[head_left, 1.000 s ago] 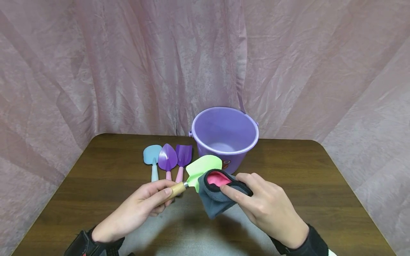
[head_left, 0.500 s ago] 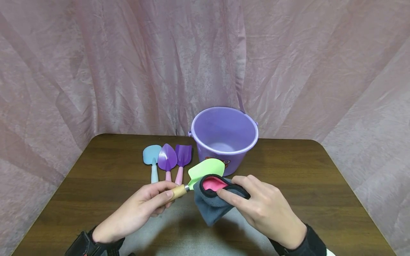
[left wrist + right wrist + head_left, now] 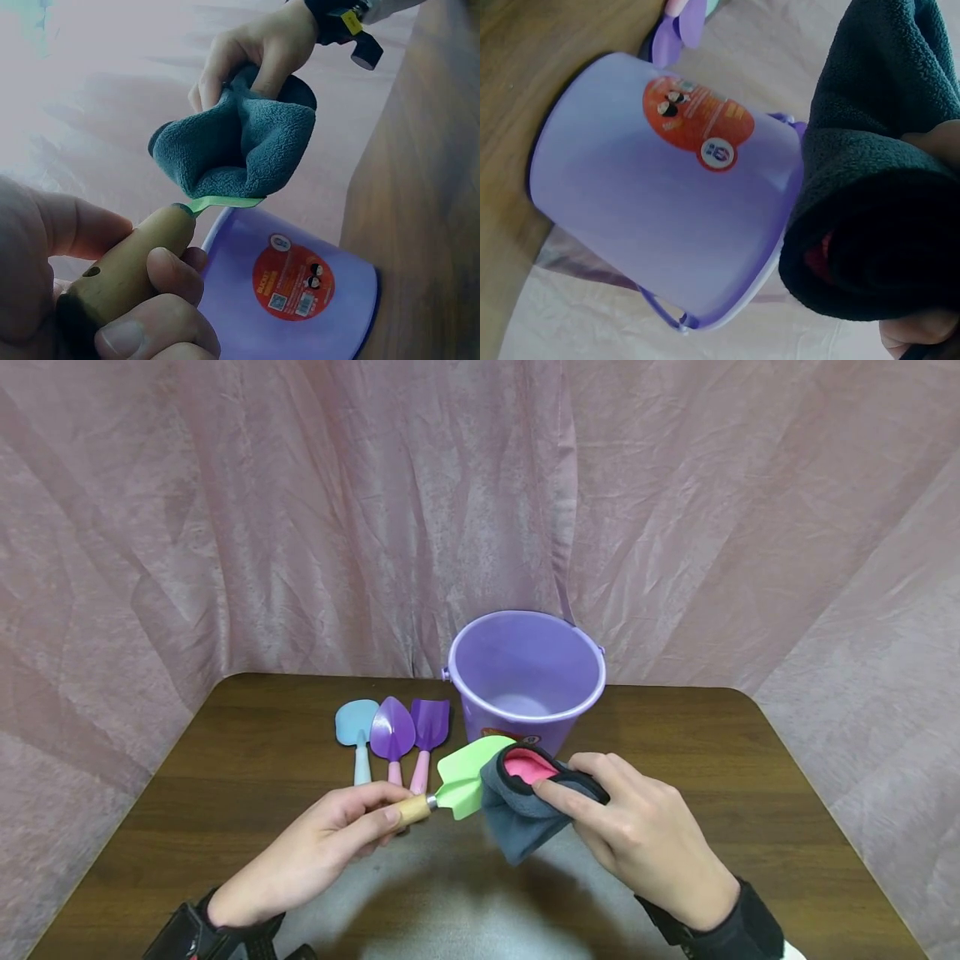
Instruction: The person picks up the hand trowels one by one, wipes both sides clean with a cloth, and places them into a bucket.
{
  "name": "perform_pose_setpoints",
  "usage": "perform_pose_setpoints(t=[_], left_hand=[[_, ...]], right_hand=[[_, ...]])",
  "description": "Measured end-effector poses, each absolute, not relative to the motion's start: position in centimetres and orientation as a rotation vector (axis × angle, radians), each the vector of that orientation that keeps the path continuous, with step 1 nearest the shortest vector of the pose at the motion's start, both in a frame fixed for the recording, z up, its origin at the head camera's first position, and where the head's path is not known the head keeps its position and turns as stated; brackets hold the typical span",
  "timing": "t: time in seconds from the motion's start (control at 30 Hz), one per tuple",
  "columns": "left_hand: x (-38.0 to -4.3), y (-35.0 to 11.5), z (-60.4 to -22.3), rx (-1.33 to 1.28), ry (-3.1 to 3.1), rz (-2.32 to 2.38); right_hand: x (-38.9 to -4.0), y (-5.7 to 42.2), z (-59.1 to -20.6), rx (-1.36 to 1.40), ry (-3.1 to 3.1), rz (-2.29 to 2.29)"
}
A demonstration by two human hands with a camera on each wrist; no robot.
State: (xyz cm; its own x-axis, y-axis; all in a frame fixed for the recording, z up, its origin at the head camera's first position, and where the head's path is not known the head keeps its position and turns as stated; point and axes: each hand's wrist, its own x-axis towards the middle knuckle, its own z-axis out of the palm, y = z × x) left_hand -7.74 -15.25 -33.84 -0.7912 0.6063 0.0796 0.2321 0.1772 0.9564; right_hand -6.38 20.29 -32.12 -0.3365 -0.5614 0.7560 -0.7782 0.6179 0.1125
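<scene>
Between the thumb and curled fingers of the left hand [image 3: 322, 845], the wooden handle [image 3: 413, 811] of a green trowel [image 3: 459, 777] is clamped, its blade aimed toward two o'clock and apparently held clear of the table [image 3: 712, 760]. At ten o'clock from that blade, a light-blue shovel [image 3: 356, 722] and a purple pointed trowel [image 3: 392, 729] are laid side by side, and a purple square-ended shovel [image 3: 431, 722] is placed at eleven. At one o'clock, just beyond the blade, a purple bucket [image 3: 525, 668] is stood upright. Part of the blade is covered by a blue-grey fleece cloth [image 3: 519, 822] at four o'clock, and the two appear to be touching in the left wrist view. The cloth, black-edged and pink inside, is pinched by the thumb and fingers of the right hand [image 3: 651, 827], its lower corner hanging loose. The step in hand is judged to be a wiping of the blade. For this, the handle is best gripped firmly near the metal collar [image 3: 432, 802] so that twisting is resisted; the cloth is best pressed flat and drawn from collar to tip, with the loose corner gathered in.
</scene>
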Motion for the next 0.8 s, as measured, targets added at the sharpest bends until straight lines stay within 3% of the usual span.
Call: perform_pose_setpoints(t=[0.8], left_hand=[[-7.3, -15.5, -33.7, 0.93, 2.371, 1.5]], right_hand=[[-6.8, 22.5, -32.6, 0.894, -2.19, 0.325]])
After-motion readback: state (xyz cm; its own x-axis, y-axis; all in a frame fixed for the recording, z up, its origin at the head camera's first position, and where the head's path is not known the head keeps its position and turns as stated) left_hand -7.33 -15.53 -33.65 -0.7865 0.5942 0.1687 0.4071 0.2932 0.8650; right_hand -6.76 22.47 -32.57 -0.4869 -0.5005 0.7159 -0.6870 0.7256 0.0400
